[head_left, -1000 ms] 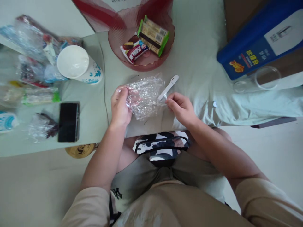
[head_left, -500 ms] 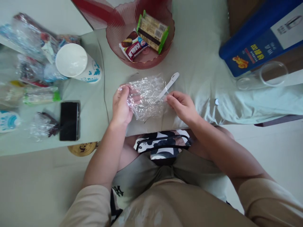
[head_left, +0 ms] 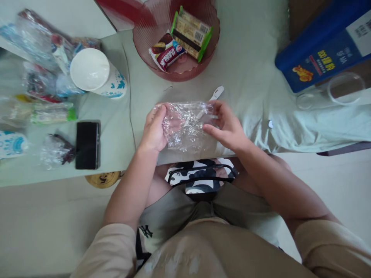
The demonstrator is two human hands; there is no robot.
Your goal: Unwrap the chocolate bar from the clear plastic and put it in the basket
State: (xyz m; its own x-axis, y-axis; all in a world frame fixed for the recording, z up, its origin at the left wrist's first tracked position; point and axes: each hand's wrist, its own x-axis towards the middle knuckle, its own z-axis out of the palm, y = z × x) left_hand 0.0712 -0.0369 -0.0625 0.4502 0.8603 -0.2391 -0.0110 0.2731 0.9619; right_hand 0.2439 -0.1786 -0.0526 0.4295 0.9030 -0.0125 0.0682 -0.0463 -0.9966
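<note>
Both hands hold a crumpled sheet of clear plastic wrap [head_left: 185, 125] just above the near edge of the pale green table [head_left: 246, 77]. My left hand [head_left: 153, 131] grips its left side with the fingers curled in. My right hand [head_left: 226, 125] grips the right side, fingers over the top edge and thumb below. A small white plastic spoon [head_left: 216, 94] lies on the table behind the wrap, its lower part hidden under the plastic and my right fingers.
A pink ribbed bowl [head_left: 145, 42] with wrapped snacks stands behind the hands. A white paper cup [head_left: 97, 75], a black phone [head_left: 87, 144] and several plastic packets lie at left. A blue box [head_left: 319, 50] and a clear glass [head_left: 333, 92] are at right.
My right hand has moved from the wrap's right edge up over its top, covering most of the spoon. The wrap is spread wider between both hands.
</note>
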